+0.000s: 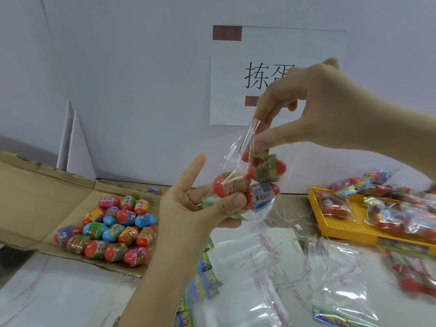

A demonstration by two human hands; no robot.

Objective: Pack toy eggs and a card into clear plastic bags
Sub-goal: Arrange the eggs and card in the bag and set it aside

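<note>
Your left hand (200, 208) grips a clear bag (265, 207) of toy eggs (232, 185); your right hand (306, 100) pinches its top, right of the cardboard box (47, 185).

Table: pale top (292, 204), its back edge against a white wall.
Left side: a flattened cardboard box (47, 197) lies open from the left edge towards the middle, with loose toy eggs (111, 230) heaped on it.
Front middle: empty clear plastic bags (271, 267) with red-striped seal strips, overlapping in a loose pile.
Front, left of that pile: colourful cards (207, 282) in an untidy stack, touching the bags.
Right side: yellow perforated tray (349, 225) heaped with packed bags (389, 213).
Front right: blurred filled bags (410, 274) just before the tray.
</note>
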